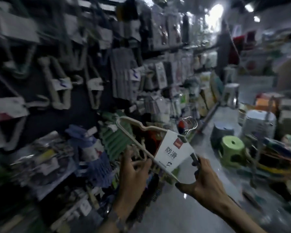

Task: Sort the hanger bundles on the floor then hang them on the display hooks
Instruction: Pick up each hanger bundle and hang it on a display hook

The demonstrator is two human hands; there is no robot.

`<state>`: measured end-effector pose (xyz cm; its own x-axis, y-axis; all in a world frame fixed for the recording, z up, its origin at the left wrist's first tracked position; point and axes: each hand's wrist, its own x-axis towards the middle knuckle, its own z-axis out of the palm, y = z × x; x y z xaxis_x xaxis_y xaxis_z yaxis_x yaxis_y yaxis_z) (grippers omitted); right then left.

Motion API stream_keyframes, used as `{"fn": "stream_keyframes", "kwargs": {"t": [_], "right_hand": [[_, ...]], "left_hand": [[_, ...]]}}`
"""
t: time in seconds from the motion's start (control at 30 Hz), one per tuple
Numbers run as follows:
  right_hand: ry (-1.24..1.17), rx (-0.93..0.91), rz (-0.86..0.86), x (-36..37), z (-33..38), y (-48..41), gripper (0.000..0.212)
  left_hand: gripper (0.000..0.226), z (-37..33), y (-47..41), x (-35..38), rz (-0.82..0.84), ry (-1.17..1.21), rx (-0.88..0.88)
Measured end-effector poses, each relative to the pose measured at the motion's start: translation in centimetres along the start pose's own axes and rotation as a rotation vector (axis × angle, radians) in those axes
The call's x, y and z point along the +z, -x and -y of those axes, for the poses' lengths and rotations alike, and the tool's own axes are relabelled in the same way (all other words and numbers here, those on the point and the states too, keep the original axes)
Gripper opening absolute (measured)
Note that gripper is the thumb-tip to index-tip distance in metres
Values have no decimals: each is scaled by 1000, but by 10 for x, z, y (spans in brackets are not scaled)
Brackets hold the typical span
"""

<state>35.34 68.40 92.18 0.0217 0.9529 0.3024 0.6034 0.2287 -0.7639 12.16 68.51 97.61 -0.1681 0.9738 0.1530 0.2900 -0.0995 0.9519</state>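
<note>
Left hand (134,169) is pinching the cream hanger bundle (168,148)'s bar and right hand (202,177) is clamping its end, holding it mid-air by the display wall (40,118). The fanned metal hooks (189,122) are likely risking a snag on hung stock, twisting the bundle loose.

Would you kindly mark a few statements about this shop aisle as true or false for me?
1. Both hands, the left hand and the right hand, hold the hanger bundle. True.
2. The bundle's label is plain black. False: it is white with a red patch and dark characters.
3. A green stool stands on the floor to the right. True.
4. The held bundle already hangs on a display hook. False: it is in the hands, away from the wall.
5. Other hanger bundles hang on the wall at left. True.
</note>
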Motion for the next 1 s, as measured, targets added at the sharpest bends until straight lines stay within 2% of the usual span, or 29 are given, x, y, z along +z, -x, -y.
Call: {"fn": "stream_keyframes", "kwargs": {"t": [0.07, 0.13, 0.27, 0.37, 0.43, 0.53, 0.57, 0.7, 0.83, 1.0], "right_hand": [[-147, -52, 38, 39, 34, -25, 101], [-278, -59, 81, 77, 66, -46, 108], [-457, -98, 140, 145, 125, -80, 112], [-557, -138, 198, 183, 165, -93, 114], [-693, -100, 237, 199, 189, -96, 103], [-908, 4, 375, 214, 223, -105, 63], [-931, 49, 399, 221, 232, -112, 56], [-1027, 127, 470, 243, 268, -147, 40], [-1037, 57, 562, 255, 295, -185, 34], [-1065, -151, 666, 255, 329, -233, 36]], "left_hand": [[77, -2, -17, -27, 95, 164, -97], [64, -4, -30, -56, 116, 208, -81], [46, -8, -55, -119, -24, 184, 34], [54, -10, -70, -168, -62, 138, 67], [67, -6, -79, -199, -106, 107, 43], [79, -1, -88, -238, -162, 37, 29], [79, -2, -91, -250, -177, 29, 14], [52, -12, -105, -282, -257, -53, 58], [48, -29, -122, -303, -375, -134, 147], [46, -57, -147, -320, -535, -218, 265]]}}
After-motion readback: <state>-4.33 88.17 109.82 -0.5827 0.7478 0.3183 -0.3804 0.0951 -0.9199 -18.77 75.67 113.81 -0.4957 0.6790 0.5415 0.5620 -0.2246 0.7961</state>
